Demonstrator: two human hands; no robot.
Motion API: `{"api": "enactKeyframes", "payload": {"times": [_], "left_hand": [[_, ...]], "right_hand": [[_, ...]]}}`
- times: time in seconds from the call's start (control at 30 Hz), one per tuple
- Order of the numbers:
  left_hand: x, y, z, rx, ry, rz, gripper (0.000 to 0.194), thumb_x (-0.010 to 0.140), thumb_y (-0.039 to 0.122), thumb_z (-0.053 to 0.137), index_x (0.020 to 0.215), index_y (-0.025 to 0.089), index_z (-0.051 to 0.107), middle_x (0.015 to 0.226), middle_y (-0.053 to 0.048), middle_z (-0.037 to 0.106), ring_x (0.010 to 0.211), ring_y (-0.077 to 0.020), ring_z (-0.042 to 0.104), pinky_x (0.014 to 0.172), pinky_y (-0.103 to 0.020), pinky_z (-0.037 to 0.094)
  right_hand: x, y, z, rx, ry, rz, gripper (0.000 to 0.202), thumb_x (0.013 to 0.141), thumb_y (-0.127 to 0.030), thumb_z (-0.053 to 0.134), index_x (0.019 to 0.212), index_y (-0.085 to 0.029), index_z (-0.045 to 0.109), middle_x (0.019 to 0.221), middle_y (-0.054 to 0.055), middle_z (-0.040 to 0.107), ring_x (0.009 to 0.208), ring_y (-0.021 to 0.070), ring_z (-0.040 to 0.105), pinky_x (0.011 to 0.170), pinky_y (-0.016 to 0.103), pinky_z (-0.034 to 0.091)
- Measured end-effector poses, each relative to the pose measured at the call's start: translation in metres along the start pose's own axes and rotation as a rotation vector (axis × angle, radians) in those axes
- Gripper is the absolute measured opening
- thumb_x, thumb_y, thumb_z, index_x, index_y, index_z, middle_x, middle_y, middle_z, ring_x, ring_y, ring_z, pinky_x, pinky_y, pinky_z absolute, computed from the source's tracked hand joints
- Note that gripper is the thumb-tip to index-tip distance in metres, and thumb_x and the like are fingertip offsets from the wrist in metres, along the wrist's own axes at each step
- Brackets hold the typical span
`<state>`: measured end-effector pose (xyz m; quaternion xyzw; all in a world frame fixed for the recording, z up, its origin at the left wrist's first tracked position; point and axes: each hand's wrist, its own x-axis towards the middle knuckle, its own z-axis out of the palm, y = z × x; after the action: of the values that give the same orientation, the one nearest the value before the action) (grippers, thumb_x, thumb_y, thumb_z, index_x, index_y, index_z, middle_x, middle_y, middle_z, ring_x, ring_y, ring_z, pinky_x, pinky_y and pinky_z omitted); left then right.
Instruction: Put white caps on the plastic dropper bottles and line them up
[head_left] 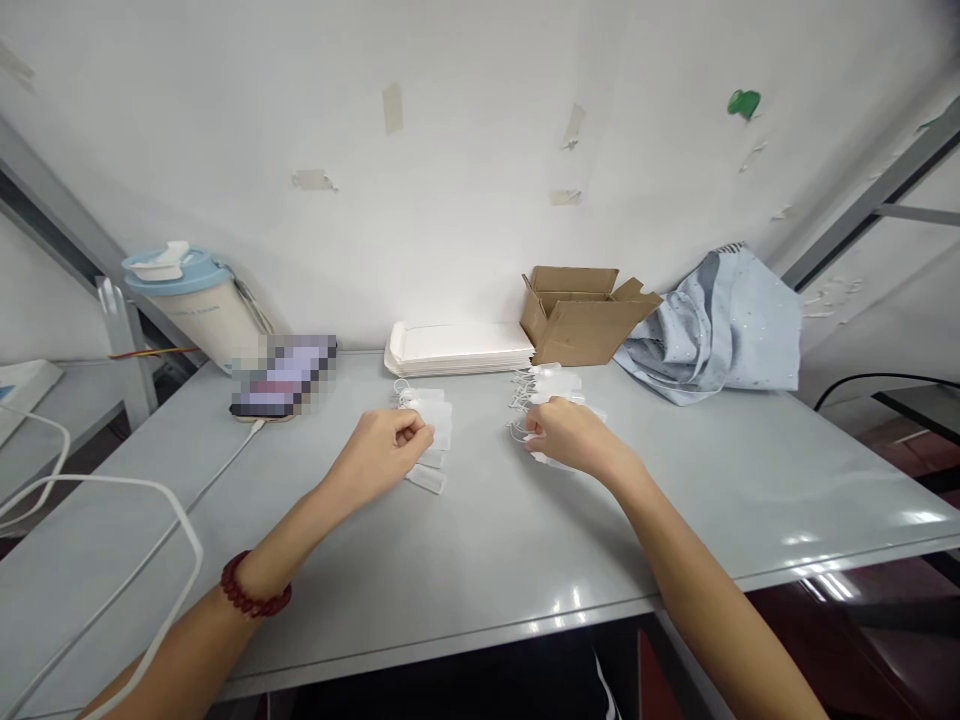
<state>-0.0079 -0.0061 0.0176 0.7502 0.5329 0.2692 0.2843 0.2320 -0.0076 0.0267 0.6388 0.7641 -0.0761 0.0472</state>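
Two groups of small white, translucent tags with looped strings lie on the grey table. My left hand (396, 443) is closed in a pinch at the left group of tags (429, 480), and a pale tag (439, 413) shows just beyond its fingers. At the right group of tags (564, 382), my right hand (566, 432) is bent down, fingertips pressed together on a white tag (553, 461) near its string end. The hand covers part of that tag and its neighbours. Behind both groups rests a stack of white envelopes (461, 345).
An open cardboard box (589, 330) and a bunched light-blue cloth (720, 330) stand along the wall. On the left are a tumbler (206, 310) with a blue lid and a phone (285, 375) on a white cable (217, 475). The table's front edge (450, 640) is nearest me.
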Motion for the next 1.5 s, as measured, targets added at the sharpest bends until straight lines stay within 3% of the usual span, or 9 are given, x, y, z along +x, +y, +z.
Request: {"api": "enactKeyframes", "payload": {"times": [0.13,0.3,0.4,0.5,0.57,0.9,1.03,1.2,1.5], "left_hand": [[-0.002,0.002,0.003,-0.028,-0.027,0.020,0.031,0.078,0.032,0.046,0.052,0.018,0.038,0.052,0.005,0.038,0.050,-0.0095,0.034,0.048,-0.022,0.027],[-0.005,0.006,0.006,-0.052,-0.043,0.080,0.033,0.082,0.035,0.045,0.054,0.018,0.043,0.052,0.004,0.041,0.051,-0.0102,0.038,0.049,-0.022,0.031],[-0.006,0.005,0.007,-0.098,-0.067,0.075,0.025,0.084,0.038,0.045,0.076,0.017,0.058,0.063,0.002,0.054,0.057,-0.0126,0.049,0.053,-0.023,0.038],[-0.006,0.004,0.008,-0.132,-0.105,0.061,0.032,0.084,0.040,0.047,0.107,0.019,0.057,0.076,0.000,0.060,0.065,-0.0148,0.057,0.058,-0.024,0.043],[-0.006,0.004,0.008,-0.136,-0.142,0.060,0.036,0.084,0.041,0.048,0.111,0.019,0.056,0.079,-0.001,0.061,0.068,-0.0159,0.059,0.059,-0.025,0.044],[-0.007,0.009,0.007,-0.232,-0.177,0.065,0.023,0.085,0.036,0.048,0.084,0.017,0.060,0.073,-0.002,0.062,0.069,-0.0155,0.058,0.061,-0.025,0.045],[-0.007,0.011,0.002,-0.292,-0.066,0.010,0.023,0.082,0.038,0.052,0.081,0.017,0.061,0.067,0.000,0.058,0.051,-0.0100,0.047,0.048,-0.021,0.039],[-0.005,0.008,-0.003,-0.380,0.079,-0.015,0.025,0.080,0.040,0.055,0.083,0.016,0.062,0.067,0.000,0.056,0.048,-0.0083,0.042,0.046,-0.021,0.037],[-0.005,0.014,-0.003,-0.401,-0.099,-0.059,0.025,0.079,0.040,0.055,0.074,0.017,0.063,0.053,0.003,0.050,0.046,-0.0088,0.041,0.046,-0.021,0.036]], "right_hand": [[-0.001,-0.003,0.001,0.040,0.020,-0.046,0.011,0.079,-0.018,0.055,0.076,-0.015,0.066,0.081,0.009,0.064,0.074,0.0180,0.057,0.058,0.024,0.032],[-0.005,-0.008,-0.001,0.370,0.212,-0.309,0.018,0.084,-0.021,0.049,0.083,-0.015,0.065,0.082,0.006,0.065,0.080,0.0178,0.056,0.069,0.027,0.038],[-0.007,-0.013,-0.002,0.531,0.272,-0.375,0.019,0.086,-0.023,0.048,0.085,-0.016,0.065,0.083,0.005,0.065,0.081,0.0167,0.055,0.068,0.027,0.040],[-0.009,-0.018,-0.003,0.635,0.270,-0.392,0.019,0.087,-0.024,0.048,0.086,-0.016,0.065,0.083,0.004,0.064,0.078,0.0145,0.054,0.063,0.024,0.039],[-0.010,-0.021,-0.004,0.692,0.251,-0.400,0.019,0.087,-0.024,0.048,0.086,-0.015,0.065,0.082,0.003,0.064,0.074,0.0129,0.054,0.062,0.023,0.039],[-0.011,-0.022,-0.003,0.776,0.196,-0.411,0.023,0.089,-0.028,0.046,0.087,-0.015,0.065,0.081,0.003,0.065,0.072,0.0126,0.054,0.065,0.025,0.040],[-0.010,-0.021,-0.001,0.747,0.182,-0.388,0.024,0.087,-0.035,0.049,0.092,-0.017,0.065,0.085,0.003,0.065,0.069,0.0124,0.053,0.060,0.024,0.038],[-0.010,-0.021,-0.002,0.743,0.182,-0.389,0.026,0.086,-0.038,0.052,0.094,-0.017,0.066,0.084,0.003,0.066,0.068,0.0123,0.054,0.059,0.023,0.038],[-0.012,-0.021,-0.005,0.836,0.228,-0.394,0.026,0.088,-0.036,0.049,0.097,-0.017,0.064,0.092,0.004,0.066,0.074,0.0136,0.056,0.061,0.024,0.041]]}}
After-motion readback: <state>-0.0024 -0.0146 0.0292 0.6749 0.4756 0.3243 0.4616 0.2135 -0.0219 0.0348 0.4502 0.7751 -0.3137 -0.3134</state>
